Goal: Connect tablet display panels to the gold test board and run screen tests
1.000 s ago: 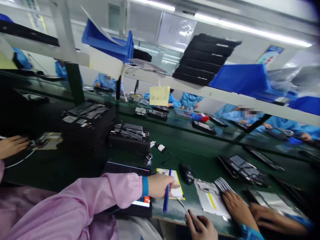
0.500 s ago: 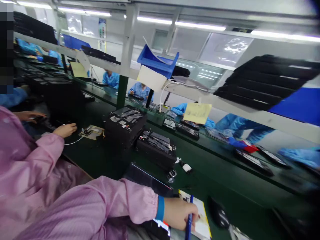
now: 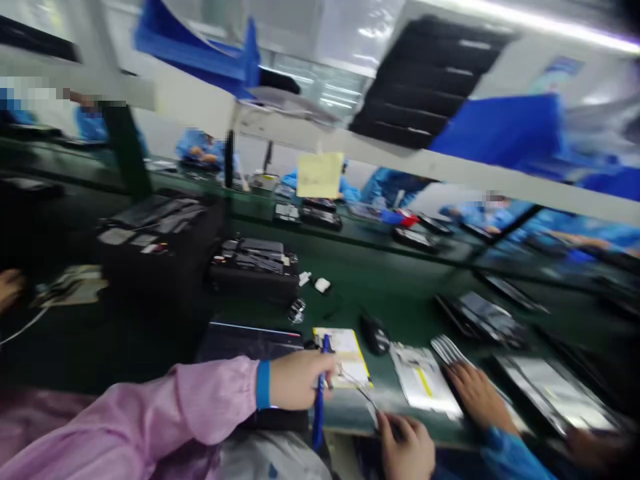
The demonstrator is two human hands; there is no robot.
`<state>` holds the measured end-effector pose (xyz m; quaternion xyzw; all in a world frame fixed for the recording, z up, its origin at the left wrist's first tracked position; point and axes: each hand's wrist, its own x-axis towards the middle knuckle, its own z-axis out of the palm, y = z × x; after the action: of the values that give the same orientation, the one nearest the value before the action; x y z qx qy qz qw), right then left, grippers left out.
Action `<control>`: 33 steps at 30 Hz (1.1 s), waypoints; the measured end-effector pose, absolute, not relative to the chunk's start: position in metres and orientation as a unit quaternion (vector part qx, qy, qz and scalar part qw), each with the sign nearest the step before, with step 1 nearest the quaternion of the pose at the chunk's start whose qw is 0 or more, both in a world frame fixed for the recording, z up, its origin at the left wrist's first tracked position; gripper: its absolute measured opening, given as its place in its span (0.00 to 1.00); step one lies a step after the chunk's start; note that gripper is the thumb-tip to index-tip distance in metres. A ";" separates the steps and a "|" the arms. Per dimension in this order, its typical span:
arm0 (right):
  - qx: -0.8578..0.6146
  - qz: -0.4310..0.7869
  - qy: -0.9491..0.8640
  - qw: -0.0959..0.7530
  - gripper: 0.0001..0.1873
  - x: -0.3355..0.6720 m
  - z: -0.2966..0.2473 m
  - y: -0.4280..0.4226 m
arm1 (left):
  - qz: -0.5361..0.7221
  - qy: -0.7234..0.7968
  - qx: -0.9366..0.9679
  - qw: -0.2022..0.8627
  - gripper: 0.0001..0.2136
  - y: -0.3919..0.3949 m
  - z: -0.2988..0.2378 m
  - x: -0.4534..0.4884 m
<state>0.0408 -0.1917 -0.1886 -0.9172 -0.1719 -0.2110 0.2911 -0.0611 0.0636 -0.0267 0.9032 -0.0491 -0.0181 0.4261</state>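
The silver flat panel with a yellow stripe lies on the near part of the green workbench. Its long axis runs from far to near, with the far end leaning left and the near end pointing towards the right. The right hand, in a blue sleeve, lies flat and spread on the panel's right edge, fingers stretched far-left over a white ribbed strip that slants the same way. The left hand sits at the near edge of the bench, just left of the panel, with its fingers curled. Blur hides whether it grips anything. A thin wire runs from it towards the far left. Across that side reaches a co-worker's hand in a pink sleeve, closed around a blue pen that stands nearly upright over a yellow-edged paper pad. A black computer mouse sits between the pad and the panel's far end. A dark tablet lies left of the pad, with black stacked trays beyond it. Dark flat devices lie to the right.
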 end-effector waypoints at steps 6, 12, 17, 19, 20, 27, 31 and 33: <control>-0.931 -0.220 -0.194 0.219 0.26 0.056 -0.182 -0.179 | -0.025 -0.015 0.902 0.430 0.09 0.072 -0.017 -0.043; -0.942 -0.163 -0.219 0.196 0.12 0.057 -0.167 -0.178 | 0.023 -0.025 0.886 0.462 0.08 0.079 -0.021 -0.031; -0.953 -0.130 -0.223 0.161 0.10 0.058 -0.146 -0.171 | 0.073 -0.025 0.840 0.537 0.07 0.083 -0.019 -0.027; -0.959 -0.119 -0.212 0.146 0.11 0.056 -0.140 -0.168 | 0.079 -0.018 0.852 0.518 0.08 0.082 -0.016 -0.027; -0.962 -0.111 -0.208 0.140 0.11 0.055 -0.137 -0.168 | 0.080 -0.015 0.859 0.505 0.08 0.081 -0.015 -0.027; -0.913 -0.078 -0.295 0.270 0.19 0.037 -0.111 -0.143 | 0.062 -0.032 0.833 0.549 0.06 0.073 -0.023 -0.032; -0.780 -0.017 -0.419 0.464 0.24 0.024 -0.092 -0.104 | 0.046 -0.078 0.826 0.556 0.08 0.071 -0.018 -0.042; -0.757 0.042 -0.428 0.493 0.15 0.023 -0.087 -0.093 | 0.069 -0.063 0.832 0.547 0.09 0.081 -0.010 -0.053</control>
<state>0.0233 -0.0928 -0.0872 -0.7565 -0.4281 0.0415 0.4927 -0.0529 0.0813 -0.0104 0.8316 -0.0630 0.0691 0.5474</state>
